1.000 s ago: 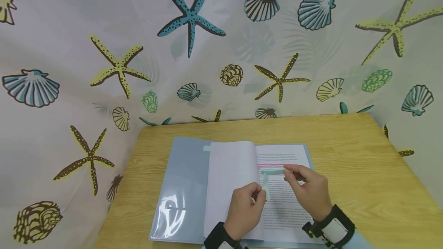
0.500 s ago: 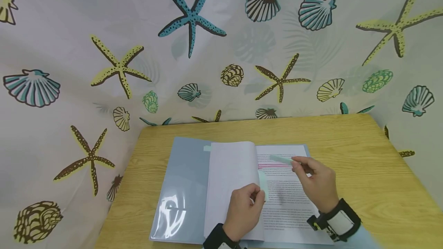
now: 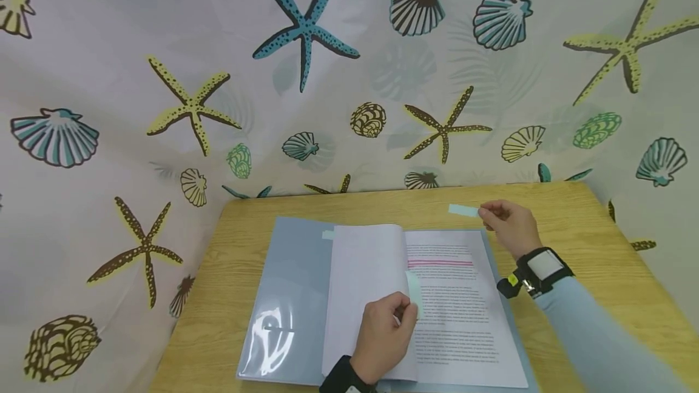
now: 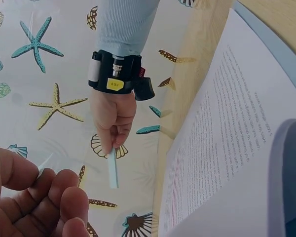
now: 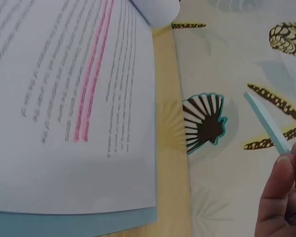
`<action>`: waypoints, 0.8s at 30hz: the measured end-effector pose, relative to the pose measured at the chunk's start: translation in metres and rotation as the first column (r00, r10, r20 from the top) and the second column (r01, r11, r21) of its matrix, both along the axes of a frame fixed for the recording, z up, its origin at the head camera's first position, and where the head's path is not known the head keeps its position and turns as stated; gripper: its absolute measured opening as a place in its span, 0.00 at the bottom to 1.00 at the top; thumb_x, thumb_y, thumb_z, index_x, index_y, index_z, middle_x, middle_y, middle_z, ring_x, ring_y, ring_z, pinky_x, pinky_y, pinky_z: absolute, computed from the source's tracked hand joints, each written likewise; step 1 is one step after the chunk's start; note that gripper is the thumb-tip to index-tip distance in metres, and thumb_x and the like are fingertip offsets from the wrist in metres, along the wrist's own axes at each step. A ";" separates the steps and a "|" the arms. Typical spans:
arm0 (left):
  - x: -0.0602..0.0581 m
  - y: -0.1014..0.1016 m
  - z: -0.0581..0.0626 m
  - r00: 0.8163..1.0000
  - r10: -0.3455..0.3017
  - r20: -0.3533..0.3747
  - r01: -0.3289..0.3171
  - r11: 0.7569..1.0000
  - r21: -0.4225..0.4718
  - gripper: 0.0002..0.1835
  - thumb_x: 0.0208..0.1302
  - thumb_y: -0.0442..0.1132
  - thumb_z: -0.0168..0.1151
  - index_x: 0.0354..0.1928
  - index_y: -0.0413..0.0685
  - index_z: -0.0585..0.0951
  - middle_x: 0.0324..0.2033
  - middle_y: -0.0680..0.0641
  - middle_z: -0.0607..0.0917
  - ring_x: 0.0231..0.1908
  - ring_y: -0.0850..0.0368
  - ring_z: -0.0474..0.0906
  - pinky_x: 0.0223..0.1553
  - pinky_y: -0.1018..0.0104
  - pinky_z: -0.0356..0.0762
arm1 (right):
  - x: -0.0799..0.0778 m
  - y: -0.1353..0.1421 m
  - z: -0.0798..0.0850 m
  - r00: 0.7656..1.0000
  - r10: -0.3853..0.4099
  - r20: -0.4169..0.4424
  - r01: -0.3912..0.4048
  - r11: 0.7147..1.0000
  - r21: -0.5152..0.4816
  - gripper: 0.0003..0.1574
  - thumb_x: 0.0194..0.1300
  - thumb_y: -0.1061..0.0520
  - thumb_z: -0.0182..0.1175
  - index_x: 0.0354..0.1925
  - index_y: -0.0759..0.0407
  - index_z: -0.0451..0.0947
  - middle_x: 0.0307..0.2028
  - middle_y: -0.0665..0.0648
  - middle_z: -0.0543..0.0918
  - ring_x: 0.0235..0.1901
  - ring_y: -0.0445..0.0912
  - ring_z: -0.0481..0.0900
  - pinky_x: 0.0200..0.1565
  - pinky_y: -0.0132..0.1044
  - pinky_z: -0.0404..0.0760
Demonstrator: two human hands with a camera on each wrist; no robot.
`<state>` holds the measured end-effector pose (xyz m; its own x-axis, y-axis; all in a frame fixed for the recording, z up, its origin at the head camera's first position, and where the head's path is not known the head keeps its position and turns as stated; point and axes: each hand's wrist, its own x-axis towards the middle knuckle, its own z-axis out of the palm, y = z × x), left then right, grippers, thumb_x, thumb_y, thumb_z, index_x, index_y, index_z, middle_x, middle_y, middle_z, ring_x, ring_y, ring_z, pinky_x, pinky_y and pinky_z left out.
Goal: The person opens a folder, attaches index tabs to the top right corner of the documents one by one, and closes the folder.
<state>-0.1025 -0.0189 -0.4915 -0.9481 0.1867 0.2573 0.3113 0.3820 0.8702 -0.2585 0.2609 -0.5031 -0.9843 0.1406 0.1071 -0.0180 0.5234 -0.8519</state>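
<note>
A blue folder lies spread on the table, holding printed pages with pink highlighted lines near the top of the right page. My left hand pinches one pale mint strip, which hangs curved over the page's inner edge; the left wrist view shows it only as a thin sliver between thumb and forefinger. Beyond the folder's top right corner, my right hand pinches a second mint strip by one end. That strip sticks out straight in the right wrist view.
A small mint tab shows at the upper inside of the folder's left cover. The wooden table meets a shell-and-starfish patterned cloth at its back and sides. A turned page bulges up near the folder's middle.
The two strips, close together over the page at first, have come apart. My right hand has carried its strip up and away past the folder's top edge. The left hand has barely moved.
</note>
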 end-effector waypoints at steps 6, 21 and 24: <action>0.000 0.000 0.001 1.000 0.003 0.005 -0.003 1.000 -0.005 0.09 0.65 0.38 0.56 0.25 0.52 0.78 0.19 0.61 0.78 0.18 0.70 0.70 0.16 0.77 0.67 | -0.028 0.010 -0.022 0.996 0.009 0.086 -0.015 0.998 0.058 0.18 0.69 0.51 0.55 0.50 0.62 0.77 0.41 0.63 0.81 0.36 0.50 0.80 0.34 0.34 0.80; -0.002 0.000 0.002 0.999 -0.004 0.042 0.004 1.000 -0.003 0.10 0.66 0.38 0.56 0.26 0.53 0.78 0.20 0.61 0.78 0.21 0.70 0.72 0.18 0.76 0.69 | -0.060 0.002 -0.054 0.964 -0.054 0.259 -0.032 0.947 0.319 0.17 0.64 0.52 0.58 0.44 0.64 0.80 0.40 0.65 0.82 0.39 0.57 0.76 0.40 0.50 0.74; -0.001 0.000 0.001 0.999 -0.009 0.047 0.009 1.000 0.004 0.10 0.66 0.39 0.55 0.26 0.53 0.78 0.20 0.61 0.78 0.21 0.70 0.72 0.18 0.76 0.69 | -0.060 -0.002 -0.056 0.948 -0.084 0.307 -0.031 0.936 0.351 0.16 0.64 0.53 0.58 0.43 0.65 0.80 0.39 0.64 0.82 0.37 0.56 0.76 0.37 0.47 0.74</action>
